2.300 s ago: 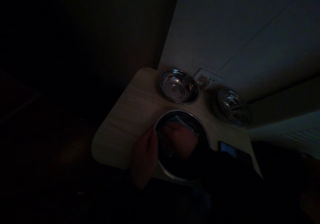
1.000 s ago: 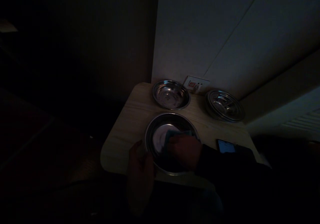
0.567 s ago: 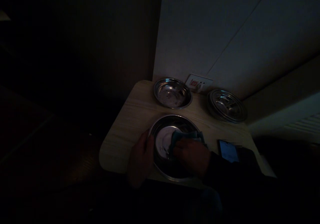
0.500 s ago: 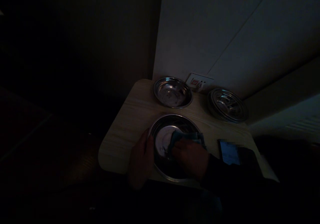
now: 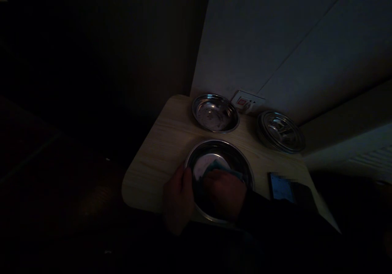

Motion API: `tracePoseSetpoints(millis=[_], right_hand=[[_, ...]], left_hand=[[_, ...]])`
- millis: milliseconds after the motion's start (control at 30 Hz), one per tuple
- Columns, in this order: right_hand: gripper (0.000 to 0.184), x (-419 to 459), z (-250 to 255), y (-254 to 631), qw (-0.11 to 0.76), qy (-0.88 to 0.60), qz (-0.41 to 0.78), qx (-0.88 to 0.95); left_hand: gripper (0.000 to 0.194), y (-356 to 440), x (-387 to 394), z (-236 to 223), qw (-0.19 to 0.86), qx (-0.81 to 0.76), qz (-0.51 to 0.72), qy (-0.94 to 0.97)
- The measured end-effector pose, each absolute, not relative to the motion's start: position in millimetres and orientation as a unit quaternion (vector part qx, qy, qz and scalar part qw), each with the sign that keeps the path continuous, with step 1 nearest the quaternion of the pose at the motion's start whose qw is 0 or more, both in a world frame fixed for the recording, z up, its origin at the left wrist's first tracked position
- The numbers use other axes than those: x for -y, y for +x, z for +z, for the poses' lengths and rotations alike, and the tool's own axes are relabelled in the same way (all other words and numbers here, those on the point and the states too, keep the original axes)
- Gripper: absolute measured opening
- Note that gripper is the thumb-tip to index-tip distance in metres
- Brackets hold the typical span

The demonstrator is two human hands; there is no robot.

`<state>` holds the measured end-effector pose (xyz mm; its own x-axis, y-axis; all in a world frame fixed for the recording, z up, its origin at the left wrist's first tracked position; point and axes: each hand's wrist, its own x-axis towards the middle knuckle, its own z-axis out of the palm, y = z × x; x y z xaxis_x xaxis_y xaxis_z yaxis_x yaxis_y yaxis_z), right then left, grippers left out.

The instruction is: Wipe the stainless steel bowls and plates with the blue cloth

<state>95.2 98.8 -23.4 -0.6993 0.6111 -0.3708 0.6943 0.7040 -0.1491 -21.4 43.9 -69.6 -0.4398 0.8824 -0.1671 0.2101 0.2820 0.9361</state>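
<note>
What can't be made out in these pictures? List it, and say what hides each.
All in the head view:
- Part of the cloth: covered by the right hand.
- Near inside of the front bowl: behind that hand and in shadow.
- Number of bowls in the stack: rims overlap in the dark.
- Words on the phone: too small and blurred.

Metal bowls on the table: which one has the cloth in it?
The bowl nearest the person, gripped at its rim by the left hand; no cloth shows in the others.

Phone (image 5: 281,187) near wall socket plate (image 5: 247,101)
</note>
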Motion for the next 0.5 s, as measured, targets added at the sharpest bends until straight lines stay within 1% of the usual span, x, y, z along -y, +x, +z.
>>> tracePoseSetpoints(millis=[167, 367, 500], right_hand=[[0.023, -118, -25, 85, 0.12, 0.417, -0.109, -0.894], [0.019, -103, -25, 92, 0.151, 0.365, -0.13, -0.909], [0.019, -114, -27, 90, 0.135, 0.408, -0.12, -0.895]], left_hand=[[0.036, -22, -43, -72, 0.379, -0.688, 0.475, 0.397], [0.039, -19, -41, -73, 0.363, -0.71, 0.481, 0.364], [0.038, -20, -41, -72, 0.383, -0.678, 0.481, 0.403]])
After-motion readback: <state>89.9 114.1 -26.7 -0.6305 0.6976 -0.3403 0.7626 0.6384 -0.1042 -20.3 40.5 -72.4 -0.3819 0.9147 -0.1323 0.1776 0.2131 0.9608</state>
